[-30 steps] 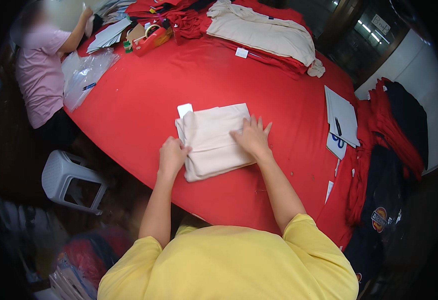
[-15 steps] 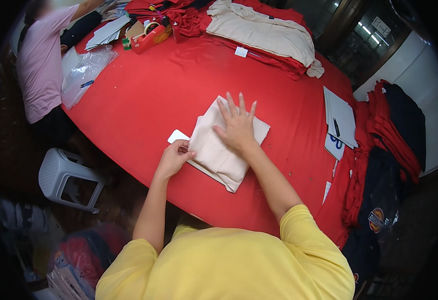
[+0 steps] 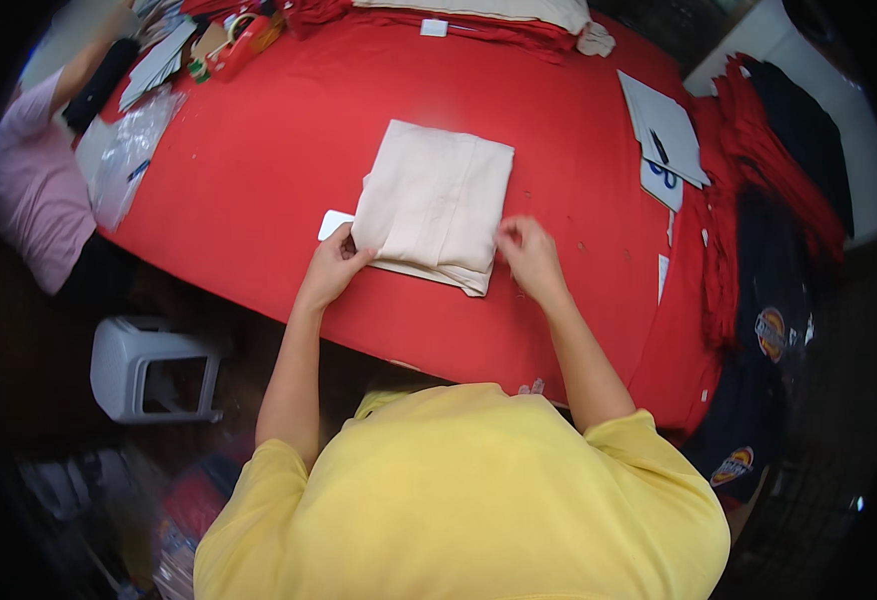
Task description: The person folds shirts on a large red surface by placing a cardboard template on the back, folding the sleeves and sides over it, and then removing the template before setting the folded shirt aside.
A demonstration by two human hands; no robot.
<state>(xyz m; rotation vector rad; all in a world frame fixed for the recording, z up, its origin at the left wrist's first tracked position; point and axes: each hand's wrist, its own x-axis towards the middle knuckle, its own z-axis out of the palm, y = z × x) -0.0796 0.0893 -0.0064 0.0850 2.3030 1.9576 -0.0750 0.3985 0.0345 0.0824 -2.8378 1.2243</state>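
A cream garment (image 3: 433,200), folded into a neat rectangle, lies on the red-covered table (image 3: 288,170) in front of me. At its near left corner my left hand (image 3: 334,268) pinches the folded edge between thumb and fingers. A rounded white card (image 3: 334,223) sticks out from under the garment's left side; how far it reaches beneath is hidden. On the opposite side, my right hand (image 3: 532,260) is closed, with its slightly blurred fingertips at the garment's right edge.
At the far edge lies a stack of cream and red garments (image 3: 518,12). White cards with a pen (image 3: 658,148) lie at right, beside piled red and navy clothes (image 3: 773,150). Far left are a red tape dispenser (image 3: 241,48), clear plastic bags (image 3: 123,165) and a person in pink (image 3: 43,185). A stool (image 3: 153,370) stands below.
My right hand has left the garment's top, where it lay flat with spread fingers, and curled at its right edge. My left hand keeps its corner. The whole view has shifted.
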